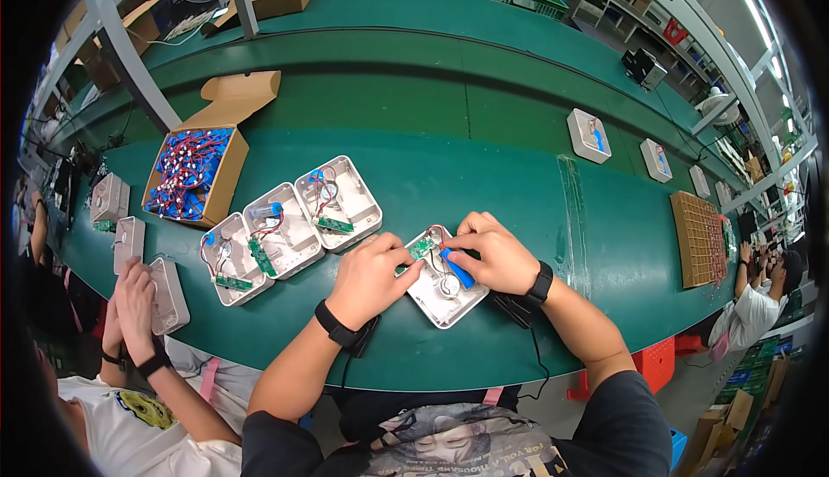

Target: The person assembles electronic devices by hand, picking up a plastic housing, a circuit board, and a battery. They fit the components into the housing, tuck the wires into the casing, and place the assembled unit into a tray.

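A white plastic housing (442, 311) lies open side up in front of me. At its far left, my left hand (370, 275) holds a small green circuit board (420, 249) between thumb and fingers. My right hand (499, 257) is closed over the far right part, finger and thumb pinched at thin red and black wires (437, 233). Under its thumb a blue cylindrical battery (458, 271) lies aslant in the housing. Beside the battery sits a round white part (449, 285). The fingertips hide the wire ends.
Left of my hands stand three similar housings (352, 185) with boards and batteries. Behind them is a cardboard box (226, 185) of blue batteries. More housings (590, 136) sit at the far right, near a brown gridded tray (696, 240). A co-worker's hands (134, 300) hold a housing at left.
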### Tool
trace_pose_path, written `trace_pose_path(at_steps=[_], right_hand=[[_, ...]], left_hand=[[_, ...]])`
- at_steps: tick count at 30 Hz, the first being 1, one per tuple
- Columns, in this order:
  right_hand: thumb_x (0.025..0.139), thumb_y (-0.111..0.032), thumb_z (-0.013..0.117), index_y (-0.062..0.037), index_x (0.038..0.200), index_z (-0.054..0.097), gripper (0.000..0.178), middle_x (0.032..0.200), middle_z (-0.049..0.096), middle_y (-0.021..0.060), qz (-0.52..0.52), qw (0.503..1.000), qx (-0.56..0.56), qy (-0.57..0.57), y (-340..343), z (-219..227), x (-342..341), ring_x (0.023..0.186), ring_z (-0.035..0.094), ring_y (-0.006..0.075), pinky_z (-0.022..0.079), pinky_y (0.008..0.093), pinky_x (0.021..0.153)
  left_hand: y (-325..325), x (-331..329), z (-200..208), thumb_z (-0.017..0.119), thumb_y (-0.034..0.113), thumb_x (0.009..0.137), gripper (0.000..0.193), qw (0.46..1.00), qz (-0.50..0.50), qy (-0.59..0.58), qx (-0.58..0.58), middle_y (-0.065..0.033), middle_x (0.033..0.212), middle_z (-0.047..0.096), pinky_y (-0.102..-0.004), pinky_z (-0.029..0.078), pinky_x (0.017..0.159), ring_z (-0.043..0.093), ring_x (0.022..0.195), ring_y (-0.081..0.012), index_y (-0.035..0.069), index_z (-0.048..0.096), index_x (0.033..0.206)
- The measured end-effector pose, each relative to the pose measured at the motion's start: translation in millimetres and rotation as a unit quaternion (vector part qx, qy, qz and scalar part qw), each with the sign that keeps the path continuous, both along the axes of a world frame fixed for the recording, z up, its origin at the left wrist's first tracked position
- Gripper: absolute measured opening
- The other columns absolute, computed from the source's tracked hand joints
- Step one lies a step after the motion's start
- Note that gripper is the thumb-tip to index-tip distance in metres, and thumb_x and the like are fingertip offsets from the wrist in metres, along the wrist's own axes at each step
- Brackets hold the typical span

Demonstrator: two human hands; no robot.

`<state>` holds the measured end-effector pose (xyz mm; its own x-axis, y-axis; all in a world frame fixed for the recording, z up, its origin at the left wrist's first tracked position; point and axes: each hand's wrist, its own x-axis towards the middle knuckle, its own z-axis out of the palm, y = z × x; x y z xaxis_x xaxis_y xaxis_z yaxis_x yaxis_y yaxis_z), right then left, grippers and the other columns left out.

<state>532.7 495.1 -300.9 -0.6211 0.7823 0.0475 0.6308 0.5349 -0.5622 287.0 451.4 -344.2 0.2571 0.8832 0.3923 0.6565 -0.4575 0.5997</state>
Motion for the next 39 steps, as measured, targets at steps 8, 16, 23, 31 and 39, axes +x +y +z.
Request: trace_pose_path(at_steps=[8,16,23,31,39], right_hand=[[0.092,-0.016,0.078,-0.0027,0.109,0.078,0.021,0.099,0.064,0.0105,0.01,0.994,0.11,-0.005,-3.2,-5.9,-3.4,0.092,0.064,0.029,0.054,0.0383,0.082],[0.095,-0.028,0.071,-0.0056,0.115,0.071,0.03,0.091,0.073,0.018,-0.01,0.989,-0.068,-0.129,0.3,34.9,7.1,0.082,0.072,0.0385,0.057,0.0491,0.076],[0.097,-0.028,0.06,-0.005,0.109,0.069,0.028,0.082,0.073,0.0234,0.013,0.984,-0.091,-0.155,-0.8,14.3,15.4,0.079,0.072,0.0432,0.057,0.0526,0.076],[0.095,-0.025,0.061,-0.002,0.103,0.07,0.026,0.08,0.071,0.0233,-0.007,0.995,-0.063,-0.081,31.3,7.7,39.0,0.073,0.071,0.041,0.056,0.0506,0.071],[0.1,-0.018,0.055,0.004,0.108,0.071,0.028,0.078,0.074,0.014,-0.266,0.963,-0.04,0.022,172.6,5.5,67.8,0.056,0.072,0.0212,0.058,0.0337,0.05]], left_hand=[[1.0,0.1,0.5,0.082,0.021,0.085,0.016,1.0,-0.001,0.005,-0.004,-0.0077,0.091,0.071,-0.0396,0.057,0.07,0.07,0.082,-0.0274,0.006,0.078,0.082],[0.5,-3.5,-6.5,0.083,0.023,0.085,0.017,1.0,0.007,0.01,0.024,-0.007,0.092,0.071,-0.0403,0.057,0.07,0.07,0.082,-0.027,0.007,0.078,0.082],[2.2,-1.3,5.2,0.081,0.024,0.087,0.02,0.993,0.07,0.018,0.09,-0.0078,0.097,0.07,-0.0403,0.058,0.069,0.07,0.082,-0.0269,0.008,0.076,0.096],[-0.9,-11.8,1.9,0.077,0.029,0.09,0.029,0.966,0.193,0.166,0.041,-0.0094,0.095,0.069,-0.0426,0.058,0.069,0.07,0.081,-0.0293,0.008,0.069,0.109],[0.3,-10.6,0.7,0.077,0.031,0.09,0.023,0.982,0.079,0.126,0.117,-0.0084,0.082,0.068,-0.0423,0.058,0.068,0.069,0.078,-0.0289,0.008,0.07,0.088]])
